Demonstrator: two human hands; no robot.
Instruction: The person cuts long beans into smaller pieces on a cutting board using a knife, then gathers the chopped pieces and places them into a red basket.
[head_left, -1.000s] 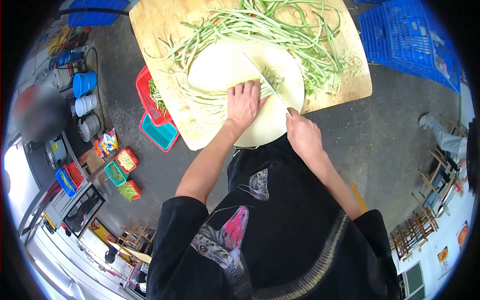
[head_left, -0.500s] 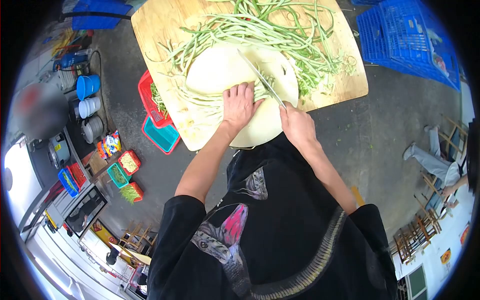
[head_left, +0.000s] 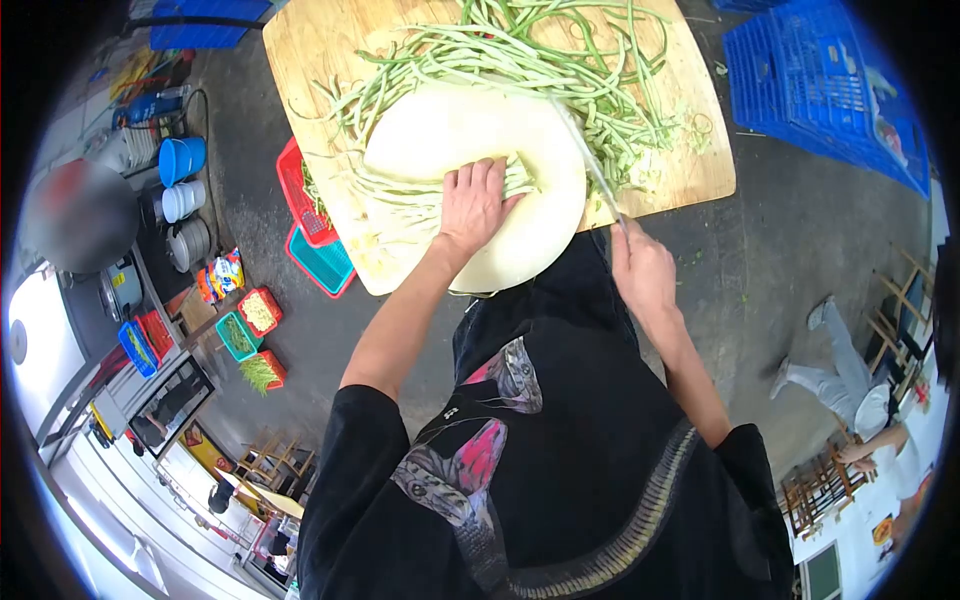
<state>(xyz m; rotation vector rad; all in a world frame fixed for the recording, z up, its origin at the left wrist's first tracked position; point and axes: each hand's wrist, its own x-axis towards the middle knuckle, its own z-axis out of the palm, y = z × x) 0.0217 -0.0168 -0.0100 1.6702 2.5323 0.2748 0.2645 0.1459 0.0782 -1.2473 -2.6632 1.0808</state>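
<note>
My right hand (head_left: 643,268) is wrapped round the handle of a knife (head_left: 590,158), its blade slanting up and left past the right edge of the round white cutting board (head_left: 440,120). With fingers together, my left hand (head_left: 474,205) presses a bundle of pale green long beans (head_left: 400,190) onto the board; their cut ends stick out just right of the fingers. A heap of whole long beans (head_left: 490,60) lies behind the board. Short cut pieces (head_left: 625,155) are piled to the right, near the blade.
The board rests on a wooden table (head_left: 330,60). At the left stand a red basket (head_left: 296,185) and a teal basket (head_left: 322,265). Blue crates (head_left: 790,90) are stacked at the right. Another person's legs (head_left: 830,370) show farther right. Buckets (head_left: 182,160) line the left side.
My right hand has moved the knife right, away from the bean bundle and off to the board's edge. Cut bits by the blade are gone from the board's right side. My left hand stays put.
</note>
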